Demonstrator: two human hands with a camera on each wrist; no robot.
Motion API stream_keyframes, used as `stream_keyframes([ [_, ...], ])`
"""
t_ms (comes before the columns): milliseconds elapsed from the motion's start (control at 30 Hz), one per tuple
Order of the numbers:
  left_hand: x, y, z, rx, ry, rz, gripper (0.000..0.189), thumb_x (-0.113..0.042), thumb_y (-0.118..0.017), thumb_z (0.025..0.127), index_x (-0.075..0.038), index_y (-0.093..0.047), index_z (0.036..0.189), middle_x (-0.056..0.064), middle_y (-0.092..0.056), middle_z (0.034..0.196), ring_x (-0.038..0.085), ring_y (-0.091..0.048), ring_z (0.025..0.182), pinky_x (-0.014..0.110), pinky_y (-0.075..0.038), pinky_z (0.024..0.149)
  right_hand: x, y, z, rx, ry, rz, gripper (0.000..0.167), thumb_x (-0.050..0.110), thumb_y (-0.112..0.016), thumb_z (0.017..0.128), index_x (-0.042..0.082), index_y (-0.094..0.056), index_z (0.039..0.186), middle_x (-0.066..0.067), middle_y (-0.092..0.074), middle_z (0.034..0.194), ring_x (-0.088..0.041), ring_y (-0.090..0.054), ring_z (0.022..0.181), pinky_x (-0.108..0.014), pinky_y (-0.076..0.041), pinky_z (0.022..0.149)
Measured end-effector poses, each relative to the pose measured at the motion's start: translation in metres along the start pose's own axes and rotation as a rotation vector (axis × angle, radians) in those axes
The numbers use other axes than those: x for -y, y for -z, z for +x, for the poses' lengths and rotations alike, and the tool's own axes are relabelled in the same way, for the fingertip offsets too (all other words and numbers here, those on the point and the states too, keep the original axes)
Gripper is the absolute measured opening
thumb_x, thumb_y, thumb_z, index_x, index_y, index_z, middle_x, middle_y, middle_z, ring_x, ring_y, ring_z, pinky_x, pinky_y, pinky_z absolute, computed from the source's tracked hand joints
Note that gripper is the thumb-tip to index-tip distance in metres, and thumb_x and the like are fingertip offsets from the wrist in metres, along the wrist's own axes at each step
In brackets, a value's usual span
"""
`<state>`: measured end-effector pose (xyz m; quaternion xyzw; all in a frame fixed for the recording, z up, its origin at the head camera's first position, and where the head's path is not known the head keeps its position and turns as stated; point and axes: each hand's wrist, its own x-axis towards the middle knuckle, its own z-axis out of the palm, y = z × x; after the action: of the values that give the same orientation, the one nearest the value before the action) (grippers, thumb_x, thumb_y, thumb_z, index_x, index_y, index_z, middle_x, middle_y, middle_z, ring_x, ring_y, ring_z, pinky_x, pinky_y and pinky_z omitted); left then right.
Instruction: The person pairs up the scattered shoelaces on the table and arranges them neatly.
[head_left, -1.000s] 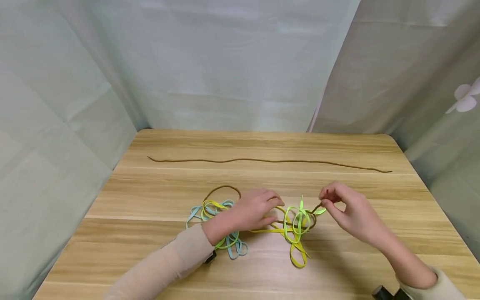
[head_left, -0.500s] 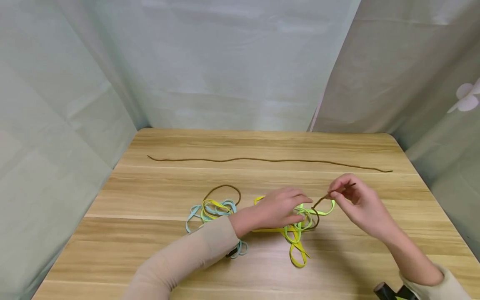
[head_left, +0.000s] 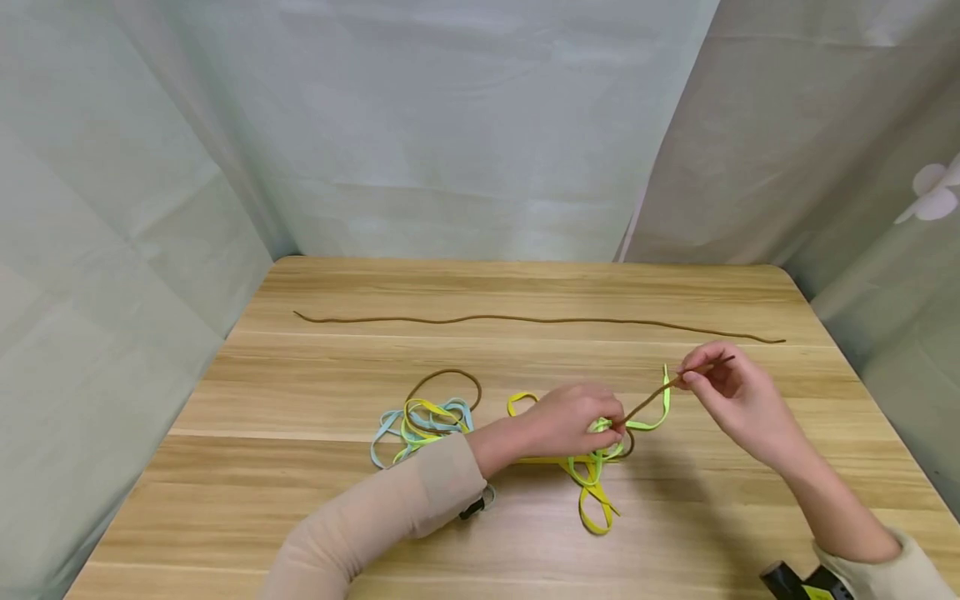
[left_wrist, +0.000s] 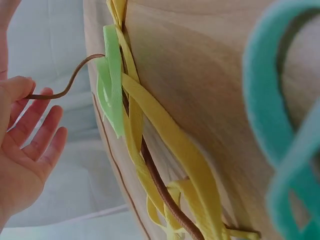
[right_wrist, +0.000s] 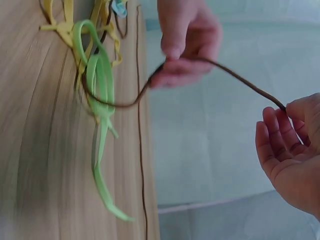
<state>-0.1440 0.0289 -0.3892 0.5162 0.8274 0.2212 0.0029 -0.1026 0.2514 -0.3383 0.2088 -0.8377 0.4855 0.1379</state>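
My right hand (head_left: pixel 738 404) pinches a brown cord (head_left: pixel 651 402) near its end, with a short tip sticking out past the fingers. Closer to the tangle, my left hand (head_left: pixel 573 421) pinches the same cord between thumb and fingers. In the right wrist view the cord (right_wrist: pixel 247 84) spans between both hands, then curves down to a loosely looped light green lace (right_wrist: pixel 102 85). Yellow lace (head_left: pixel 594 508) lies under and around the green loops. The brown cord (left_wrist: pixel 162 185) also runs along the yellow lace in the left wrist view. My left hand partly covers this tangle.
A second brown cord (head_left: pixel 480 317) lies nearly straight across the back of the wooden table (head_left: pixel 262 517). Left of the hands sits a heap with light blue lace (head_left: pixel 384 433), yellow lace and a brown loop (head_left: pixel 444 372), partly hidden by my left sleeve. Curtains surround the table.
My right hand has moved right and slightly away, drawing out more brown cord. My left hand has moved right from beside the tangle and taken hold of the cord.
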Motion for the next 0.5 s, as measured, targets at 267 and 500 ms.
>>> stream_keyframes([
  [267,-0.001,0.01,-0.017,-0.023,0.04,-0.036,0.008,-0.024,-0.059,0.089,-0.021,-0.067,0.087,-0.016,-0.062,0.085,-0.002,-0.055,0.079,0.009,-0.039,0.069,-0.02,0.014,-0.004,-0.01,-0.072,-0.09,0.016,-0.012,-0.056,0.084,-0.002,-0.052,0.096,0.01,-0.059,0.085,0.003,-0.059,0.078,-0.01,-0.046,0.067],
  [500,0.004,0.022,-0.037,-0.001,0.107,-0.085,0.011,-0.021,-0.057,0.091,-0.018,-0.068,0.091,-0.015,-0.062,0.087,-0.005,-0.051,0.074,0.008,-0.038,0.065,-0.035,0.019,-0.008,0.011,-0.085,-0.2,0.013,-0.004,-0.063,0.083,0.005,-0.057,0.09,0.0,-0.06,0.082,0.001,-0.055,0.073,-0.01,-0.043,0.063],
])
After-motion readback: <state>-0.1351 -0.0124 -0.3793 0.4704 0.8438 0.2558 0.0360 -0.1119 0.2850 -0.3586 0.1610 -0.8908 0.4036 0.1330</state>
